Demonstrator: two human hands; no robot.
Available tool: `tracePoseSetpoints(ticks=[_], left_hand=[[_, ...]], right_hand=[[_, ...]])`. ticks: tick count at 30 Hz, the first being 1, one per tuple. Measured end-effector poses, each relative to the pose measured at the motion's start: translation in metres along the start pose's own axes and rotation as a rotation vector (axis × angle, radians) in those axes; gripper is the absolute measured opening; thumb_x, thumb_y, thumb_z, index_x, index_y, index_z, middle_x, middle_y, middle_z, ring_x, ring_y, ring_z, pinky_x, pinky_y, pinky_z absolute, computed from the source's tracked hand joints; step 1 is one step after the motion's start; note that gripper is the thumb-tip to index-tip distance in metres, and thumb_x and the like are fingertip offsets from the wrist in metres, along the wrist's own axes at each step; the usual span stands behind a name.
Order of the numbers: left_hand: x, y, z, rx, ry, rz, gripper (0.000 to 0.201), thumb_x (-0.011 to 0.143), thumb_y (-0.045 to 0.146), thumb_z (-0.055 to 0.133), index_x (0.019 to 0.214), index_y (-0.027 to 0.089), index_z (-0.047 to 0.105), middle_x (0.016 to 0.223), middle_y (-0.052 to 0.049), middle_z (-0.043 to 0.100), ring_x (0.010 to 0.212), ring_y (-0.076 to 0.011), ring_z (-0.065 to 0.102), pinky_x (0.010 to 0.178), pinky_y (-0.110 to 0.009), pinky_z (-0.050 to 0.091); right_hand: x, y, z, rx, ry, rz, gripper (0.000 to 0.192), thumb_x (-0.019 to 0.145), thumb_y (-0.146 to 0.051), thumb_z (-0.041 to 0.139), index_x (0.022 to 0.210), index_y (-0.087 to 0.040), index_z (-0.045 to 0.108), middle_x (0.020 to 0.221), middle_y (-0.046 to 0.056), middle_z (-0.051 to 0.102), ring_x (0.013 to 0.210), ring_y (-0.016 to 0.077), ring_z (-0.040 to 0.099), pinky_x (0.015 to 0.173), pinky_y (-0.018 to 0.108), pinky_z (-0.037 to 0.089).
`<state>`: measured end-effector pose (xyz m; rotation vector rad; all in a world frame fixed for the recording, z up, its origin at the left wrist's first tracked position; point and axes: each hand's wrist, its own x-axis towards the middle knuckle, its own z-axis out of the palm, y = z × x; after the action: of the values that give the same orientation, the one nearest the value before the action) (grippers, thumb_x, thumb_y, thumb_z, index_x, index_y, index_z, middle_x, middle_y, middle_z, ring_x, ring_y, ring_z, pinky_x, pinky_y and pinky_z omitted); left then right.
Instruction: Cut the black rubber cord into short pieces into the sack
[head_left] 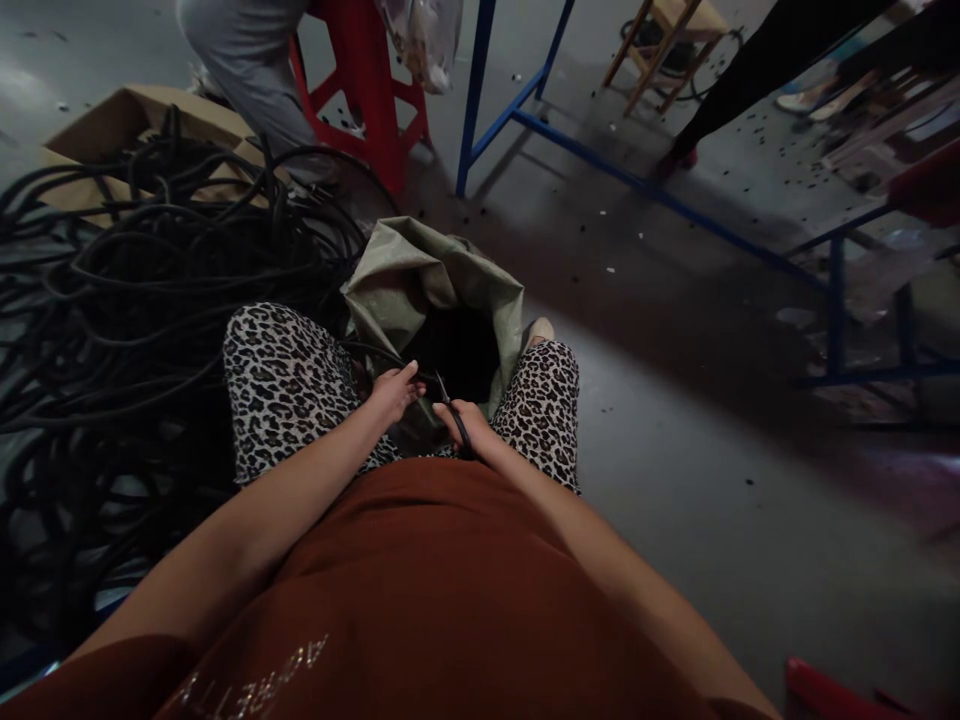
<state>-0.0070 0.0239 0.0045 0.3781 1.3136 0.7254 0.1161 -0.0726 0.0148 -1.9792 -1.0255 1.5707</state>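
My left hand (395, 392) is closed around a long black tube (373, 350), which comes in from the pile on the left. My right hand (472, 428) grips a pair of scissors (460, 428) with dark handles, its blades pointing up and away from me. Both hands are close together over the near rim of an olive-green woven sack (390, 255), which stands between my knees with its mouth open. Inside the sack it is too dark to make out the contents.
A large heap of black tubing (150, 260) covers the floor at left, spilling from a cardboard box (82, 140). Ahead are a red plastic stool (360, 90), a seated person's grey trouser leg (244, 70) and a blue metal frame (585, 150). Small dark bits dot the floor.
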Motion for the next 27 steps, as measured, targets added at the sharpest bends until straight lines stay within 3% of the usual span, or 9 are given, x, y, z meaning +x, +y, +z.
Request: tracePoseSetpoints(ticks=[18, 24, 27], left_hand=[[0.0063, 0.0012, -0.001, 0.038, 0.027, -0.013, 0.026, 0.075, 0.016, 0.07, 0.07, 0.016, 0.045, 0.058, 0.0, 0.056, 0.048, -0.0099, 0.056, 0.053, -0.023, 0.048], [0.0088, 0.0013, -0.0008, -0.004, -0.002, -0.014, 0.025, 0.074, 0.018, 0.071, 0.072, 0.016, 0.047, 0.059, 0.001, 0.057, 0.05, -0.0101, 0.058, 0.055, -0.023, 0.049], [0.0101, 0.0036, 0.0004, -0.055, -0.035, 0.0, 0.023, 0.075, 0.018, 0.07, 0.074, 0.015, 0.047, 0.06, 0.001, 0.057, 0.053, -0.0108, 0.059, 0.055, -0.023, 0.049]], right_hand=[[-0.0037, 0.0012, -0.0023, -0.058, -0.028, 0.012, 0.037, 0.088, -0.049, 0.054, 0.073, -0.015, 0.056, 0.043, -0.004, 0.047, 0.031, 0.011, 0.048, 0.033, 0.019, 0.035], [-0.0038, -0.0006, -0.0046, 0.097, 0.08, 0.057, 0.039, 0.088, -0.053, 0.052, 0.076, -0.015, 0.052, 0.045, -0.006, 0.046, 0.029, 0.0086, 0.046, 0.031, 0.017, 0.034], [-0.008, -0.0049, -0.0058, 0.178, 0.048, 0.076, 0.037, 0.091, -0.051, 0.048, 0.084, -0.015, 0.051, 0.048, -0.006, 0.048, 0.031, 0.0077, 0.047, 0.031, 0.015, 0.034]])
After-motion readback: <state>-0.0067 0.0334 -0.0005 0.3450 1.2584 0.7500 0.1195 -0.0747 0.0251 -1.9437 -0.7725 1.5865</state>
